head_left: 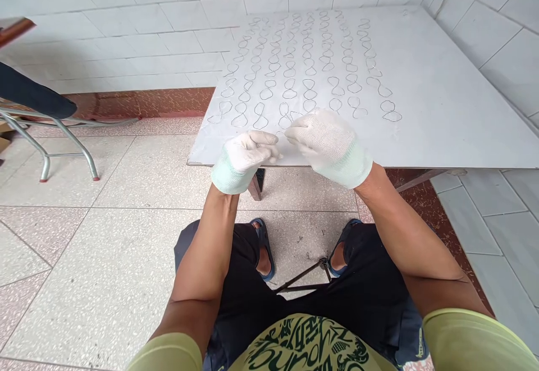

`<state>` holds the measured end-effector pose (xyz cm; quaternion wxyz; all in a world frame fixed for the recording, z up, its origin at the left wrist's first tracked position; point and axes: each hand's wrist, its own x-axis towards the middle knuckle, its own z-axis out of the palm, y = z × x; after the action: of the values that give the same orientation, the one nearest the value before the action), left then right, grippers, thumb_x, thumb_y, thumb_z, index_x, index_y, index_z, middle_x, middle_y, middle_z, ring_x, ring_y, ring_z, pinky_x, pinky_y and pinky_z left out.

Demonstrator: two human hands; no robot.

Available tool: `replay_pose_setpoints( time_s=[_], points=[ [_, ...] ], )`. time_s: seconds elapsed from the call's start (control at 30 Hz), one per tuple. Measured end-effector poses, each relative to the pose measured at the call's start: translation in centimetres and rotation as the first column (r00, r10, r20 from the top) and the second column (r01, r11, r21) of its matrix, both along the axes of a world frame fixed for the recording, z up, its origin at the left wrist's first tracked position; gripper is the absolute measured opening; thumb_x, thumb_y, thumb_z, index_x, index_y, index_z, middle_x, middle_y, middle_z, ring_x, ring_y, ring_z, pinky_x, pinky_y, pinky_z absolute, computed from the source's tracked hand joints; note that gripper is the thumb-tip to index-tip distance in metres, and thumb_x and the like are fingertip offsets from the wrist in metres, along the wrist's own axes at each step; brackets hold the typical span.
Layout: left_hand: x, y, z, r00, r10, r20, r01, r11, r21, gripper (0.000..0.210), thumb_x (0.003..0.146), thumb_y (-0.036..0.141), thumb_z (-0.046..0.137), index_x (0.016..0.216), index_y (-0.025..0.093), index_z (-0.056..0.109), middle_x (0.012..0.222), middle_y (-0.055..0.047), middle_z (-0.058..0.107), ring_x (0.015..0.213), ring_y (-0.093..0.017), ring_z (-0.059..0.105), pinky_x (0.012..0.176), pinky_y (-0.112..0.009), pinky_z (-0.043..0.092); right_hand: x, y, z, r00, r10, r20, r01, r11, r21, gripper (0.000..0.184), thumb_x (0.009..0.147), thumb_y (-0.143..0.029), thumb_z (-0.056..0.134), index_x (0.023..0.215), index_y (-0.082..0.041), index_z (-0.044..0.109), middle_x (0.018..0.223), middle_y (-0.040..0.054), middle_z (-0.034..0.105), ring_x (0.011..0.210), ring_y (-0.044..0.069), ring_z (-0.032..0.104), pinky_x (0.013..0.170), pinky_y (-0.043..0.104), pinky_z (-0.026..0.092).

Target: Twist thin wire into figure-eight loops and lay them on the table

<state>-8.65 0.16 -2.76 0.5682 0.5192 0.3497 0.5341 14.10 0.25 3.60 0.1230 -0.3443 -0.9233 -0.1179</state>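
Observation:
My left hand (pixel 246 155), in a white knit glove with a mint cuff, is at the table's front edge, its fingers bent and pinched together. Close beside it, my right hand (pixel 324 141) wears a matching glove, knuckles up, fingers closed and pointing left. A faint thin wire shows in the small gap between the fingertips; the gloves hide most of it. Just beyond the hands, rows of thin wire loops twisted into figure eights (pixel 388 107) lie flat on the white tabletop (pixel 455 101). The nearest of them partly disappear behind my right hand.
White wall tiles (pixel 269 5) border the table at the back and right. A metal-legged stool (pixel 65 155) stands on the speckled floor (pixel 113 247) at left, with a dark-clothed leg (pixel 33 93) of another person beside it. My sandalled feet are below the table edge.

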Motion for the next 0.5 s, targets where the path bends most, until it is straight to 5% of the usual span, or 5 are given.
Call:
replay_pose_setpoints(
  time_s=[0.3,0.5],
  points=[
    [1.0,-0.3,0.7,0.998,0.061,-0.029,-0.059,0.996,0.059,0.021,0.066,0.035,0.087,0.059,0.023,0.071,0.051,0.000,0.059,0.056,-0.019,0.064,0.065,-0.035,0.058,-0.2,-0.1,-0.8,0.993,0.032,-0.115,-0.037,0.999,-0.036,0.039,0.113,-0.012,0.040,0.107,-0.020,0.078,0.107,0.0104,0.077,0.099,0.027,0.064,0.091,0.040,0.042],
    [0.2,-0.6,0.7,0.984,0.066,-0.167,-0.041,0.988,0.148,0.024,0.077,0.028,0.076,0.054,0.023,0.073,0.057,-0.002,0.062,0.059,-0.017,0.058,0.076,-0.036,0.055,-0.4,-0.3,-2.3,0.977,0.013,-0.213,-0.016,1.000,-0.012,0.044,0.116,-0.017,0.037,0.113,-0.016,0.080,0.112,0.0123,0.078,0.105,0.028,0.066,0.096,0.041,0.043]
  ],
)
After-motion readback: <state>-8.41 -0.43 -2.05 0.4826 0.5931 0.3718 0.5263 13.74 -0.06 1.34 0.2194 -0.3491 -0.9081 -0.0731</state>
